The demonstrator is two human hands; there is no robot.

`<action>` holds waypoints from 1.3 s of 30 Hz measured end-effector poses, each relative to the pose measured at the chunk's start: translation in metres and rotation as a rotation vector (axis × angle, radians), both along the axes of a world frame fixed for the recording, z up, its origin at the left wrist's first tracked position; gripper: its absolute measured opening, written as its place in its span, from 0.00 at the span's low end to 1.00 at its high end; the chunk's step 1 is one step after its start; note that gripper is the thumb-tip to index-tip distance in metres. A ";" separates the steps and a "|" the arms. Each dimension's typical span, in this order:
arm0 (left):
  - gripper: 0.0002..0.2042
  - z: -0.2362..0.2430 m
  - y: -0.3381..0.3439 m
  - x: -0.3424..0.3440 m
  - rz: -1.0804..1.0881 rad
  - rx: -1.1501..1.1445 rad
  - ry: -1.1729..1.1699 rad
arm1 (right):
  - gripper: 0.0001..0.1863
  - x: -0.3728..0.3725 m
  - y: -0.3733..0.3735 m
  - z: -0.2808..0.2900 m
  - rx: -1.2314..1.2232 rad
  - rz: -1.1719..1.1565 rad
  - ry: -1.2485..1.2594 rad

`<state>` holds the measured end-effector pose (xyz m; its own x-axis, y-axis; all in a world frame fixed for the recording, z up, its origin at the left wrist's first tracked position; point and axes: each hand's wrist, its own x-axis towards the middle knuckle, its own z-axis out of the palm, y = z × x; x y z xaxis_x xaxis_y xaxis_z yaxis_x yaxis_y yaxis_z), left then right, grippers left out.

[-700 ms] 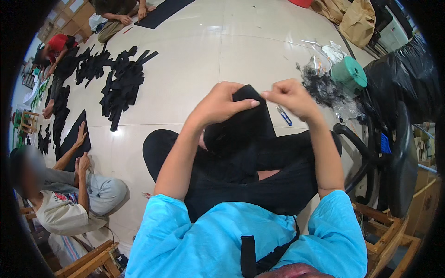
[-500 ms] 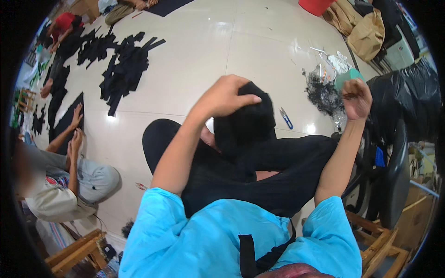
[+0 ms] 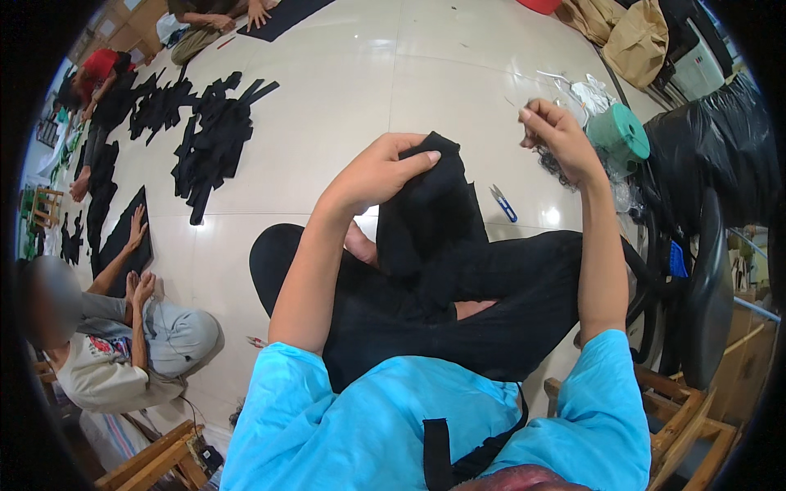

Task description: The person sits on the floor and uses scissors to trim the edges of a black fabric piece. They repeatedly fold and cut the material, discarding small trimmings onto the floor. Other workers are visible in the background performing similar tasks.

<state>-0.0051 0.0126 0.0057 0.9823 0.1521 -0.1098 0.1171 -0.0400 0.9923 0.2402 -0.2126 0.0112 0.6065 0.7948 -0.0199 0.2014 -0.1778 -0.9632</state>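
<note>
I sit cross-legged on the tiled floor. My left hand (image 3: 385, 168) grips the top of a piece of black cloth (image 3: 426, 209), thumb over it, the cloth hanging down onto my legs. My right hand (image 3: 553, 135) is raised to the right of the cloth, apart from it, fingers pinched on something thin, too small to make out. Blue-handled thread snips (image 3: 508, 209) lie on the floor right of the cloth. Beyond my right hand are a green spool (image 3: 626, 131) and a tangle of black threads with clear and white plastic scraps (image 3: 589, 98).
Co-workers sit at the left (image 3: 106, 368), back left (image 3: 102, 74) and far back (image 3: 205, 20), among heaps of black cut strips (image 3: 217, 139). At right stand a black bag-covered bundle (image 3: 700, 147), tan sacks (image 3: 639, 49) and wooden frames (image 3: 671, 409); another wooden frame (image 3: 143, 462) is at lower left.
My right hand left the cloth, swung out to the right toward the spool, and is now higher and somewhat back leftward. My left hand still holds the cloth.
</note>
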 end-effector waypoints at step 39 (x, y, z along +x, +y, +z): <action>0.13 -0.007 -0.015 0.016 0.128 0.017 -0.021 | 0.21 0.187 -0.130 -0.100 -0.696 -0.896 -0.863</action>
